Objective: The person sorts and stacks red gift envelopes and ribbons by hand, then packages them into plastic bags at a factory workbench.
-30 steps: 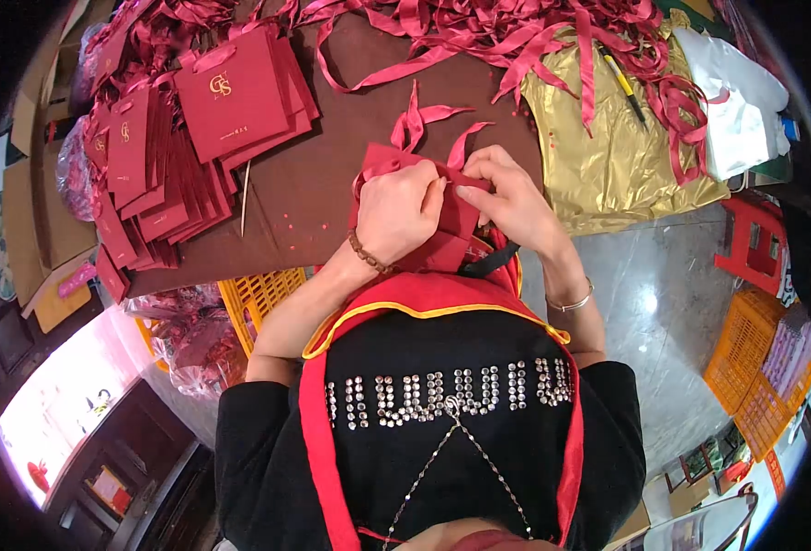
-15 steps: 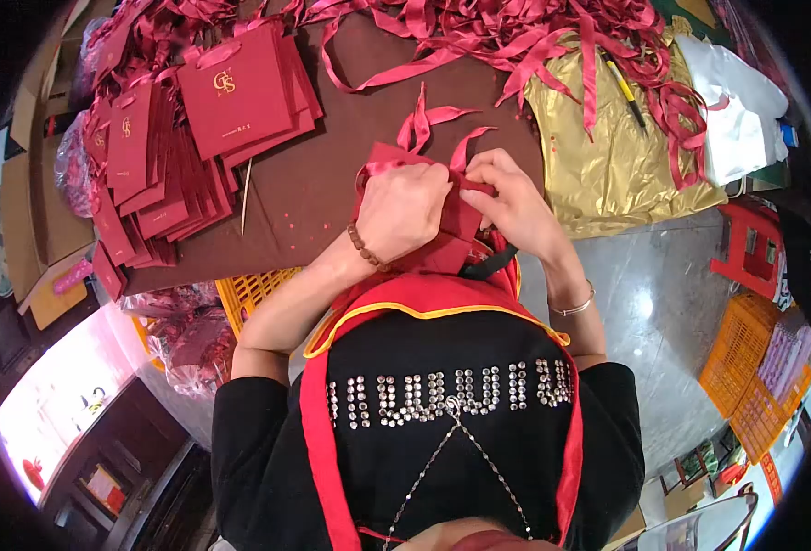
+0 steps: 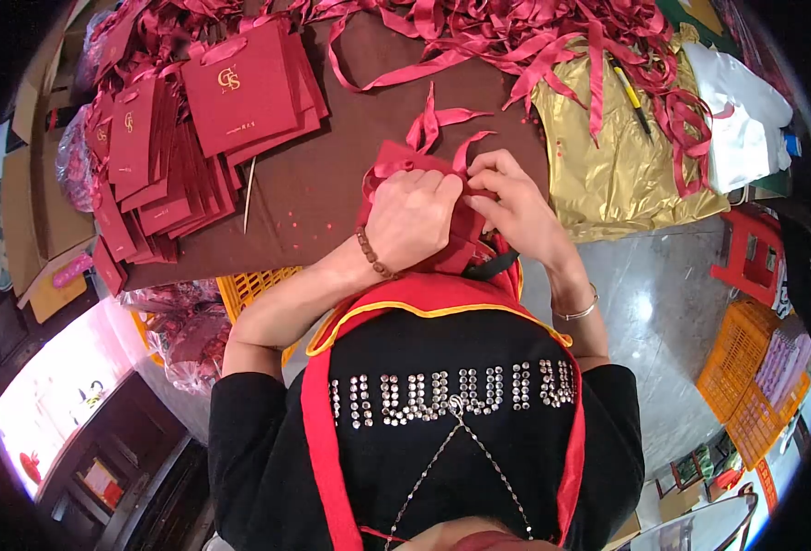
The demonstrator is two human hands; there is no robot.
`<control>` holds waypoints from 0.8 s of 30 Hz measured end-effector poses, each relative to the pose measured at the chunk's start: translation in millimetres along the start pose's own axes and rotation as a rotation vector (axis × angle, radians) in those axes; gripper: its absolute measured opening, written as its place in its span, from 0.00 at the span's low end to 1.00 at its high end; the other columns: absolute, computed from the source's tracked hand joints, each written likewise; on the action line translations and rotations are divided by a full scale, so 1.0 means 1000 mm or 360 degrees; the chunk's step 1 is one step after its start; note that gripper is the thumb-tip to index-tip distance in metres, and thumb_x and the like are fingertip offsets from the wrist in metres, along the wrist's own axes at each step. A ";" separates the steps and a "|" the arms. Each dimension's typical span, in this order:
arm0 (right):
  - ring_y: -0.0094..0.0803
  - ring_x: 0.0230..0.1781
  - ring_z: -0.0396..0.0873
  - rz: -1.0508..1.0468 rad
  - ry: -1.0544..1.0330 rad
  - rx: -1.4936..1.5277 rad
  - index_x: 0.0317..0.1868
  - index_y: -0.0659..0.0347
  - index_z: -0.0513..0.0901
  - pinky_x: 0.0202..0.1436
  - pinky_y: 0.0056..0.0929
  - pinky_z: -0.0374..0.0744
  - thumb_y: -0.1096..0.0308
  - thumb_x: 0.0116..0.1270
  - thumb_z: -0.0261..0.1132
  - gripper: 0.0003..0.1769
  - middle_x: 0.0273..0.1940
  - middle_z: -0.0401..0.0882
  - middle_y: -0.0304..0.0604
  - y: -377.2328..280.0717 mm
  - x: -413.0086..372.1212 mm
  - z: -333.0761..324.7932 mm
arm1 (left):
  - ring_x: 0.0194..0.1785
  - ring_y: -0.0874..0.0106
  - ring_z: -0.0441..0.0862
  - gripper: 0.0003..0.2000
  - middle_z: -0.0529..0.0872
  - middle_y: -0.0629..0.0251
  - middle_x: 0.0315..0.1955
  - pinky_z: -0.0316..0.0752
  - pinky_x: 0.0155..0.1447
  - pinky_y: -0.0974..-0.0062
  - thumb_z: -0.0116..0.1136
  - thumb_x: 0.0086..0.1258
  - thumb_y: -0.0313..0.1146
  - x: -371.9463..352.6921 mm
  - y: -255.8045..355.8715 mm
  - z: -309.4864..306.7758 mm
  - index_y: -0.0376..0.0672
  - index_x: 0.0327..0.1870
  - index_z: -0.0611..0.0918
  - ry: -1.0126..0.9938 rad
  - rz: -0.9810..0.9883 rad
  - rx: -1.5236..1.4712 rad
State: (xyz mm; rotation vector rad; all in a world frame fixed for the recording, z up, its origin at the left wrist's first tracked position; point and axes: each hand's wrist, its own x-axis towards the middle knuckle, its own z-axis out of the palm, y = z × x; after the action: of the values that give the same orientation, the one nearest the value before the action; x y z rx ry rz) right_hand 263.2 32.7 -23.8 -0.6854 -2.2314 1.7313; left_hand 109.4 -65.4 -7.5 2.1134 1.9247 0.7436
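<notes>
At the near edge of the brown-covered table, a small red paper bag (image 3: 396, 156) lies between my hands, with loose red ribbon ends (image 3: 435, 118) sticking up beyond it. My left hand (image 3: 411, 220) is closed on the bag, its knuckles up and its fingertips hidden. On the right, my right hand (image 3: 514, 204) pinches at the bag's ribbon with thumb and bent fingers. The small part between the fingers is partly covered. Below both hands is my red apron (image 3: 424, 296) with yellow trim.
Stacked red bags (image 3: 240, 96) with gold lettering lie on the table's left, beside a thin stick (image 3: 248, 195). Red ribbons (image 3: 479, 32) are heaped at the back. A gold plastic sheet (image 3: 580, 174) with a yellow pen (image 3: 628, 90) covers the right. Orange crates (image 3: 741, 363) stand lower right.
My left hand has turned slightly and sits a little lower over the bag. My right hand's fingers have shifted slightly at the ribbon. The view has moved a little.
</notes>
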 end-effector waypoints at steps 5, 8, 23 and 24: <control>0.24 0.34 0.75 0.0080 -0.0026 0.0156 0.40 0.71 0.75 0.28 0.19 0.77 0.78 0.61 0.59 0.07 0.47 0.66 0.43 -0.003 0.000 -0.003 | 0.23 0.65 0.73 0.02 0.71 0.63 0.18 0.68 0.28 0.68 0.53 0.51 0.26 -0.003 -0.002 0.002 0.42 0.24 0.72 0.0063 0.0237 0.0195; 0.23 0.34 0.74 0.0140 -0.0047 0.0293 0.39 0.70 0.75 0.28 0.19 0.77 0.78 0.62 0.59 0.06 0.47 0.66 0.42 -0.003 0.001 -0.006 | 0.23 0.65 0.73 0.02 0.72 0.63 0.18 0.68 0.29 0.68 0.53 0.52 0.26 -0.002 -0.005 0.002 0.41 0.24 0.73 0.0079 0.0294 0.0195; 0.21 0.21 0.76 0.0493 0.0084 0.0249 0.45 0.69 0.77 0.23 0.18 0.75 0.71 0.62 0.62 0.12 0.47 0.69 0.38 -0.001 0.002 -0.002 | 0.32 0.61 0.83 0.06 0.83 0.54 0.28 0.76 0.35 0.71 0.58 0.63 0.29 -0.019 -0.017 -0.002 0.37 0.36 0.82 0.0115 -0.0579 -0.0468; 0.21 0.21 0.75 0.0496 0.0065 0.0275 0.44 0.68 0.78 0.22 0.17 0.74 0.71 0.62 0.62 0.12 0.47 0.69 0.38 0.001 0.003 -0.002 | 0.31 0.61 0.83 0.05 0.83 0.55 0.28 0.76 0.35 0.70 0.58 0.63 0.29 -0.019 -0.016 -0.002 0.37 0.36 0.82 0.0079 -0.0607 -0.0482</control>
State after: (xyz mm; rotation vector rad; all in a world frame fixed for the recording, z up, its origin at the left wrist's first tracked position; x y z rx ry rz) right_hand 262.1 36.4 -24.6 -1.0614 -2.0006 2.0019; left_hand 93.8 -81.5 -17.6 1.5099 2.0054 0.9360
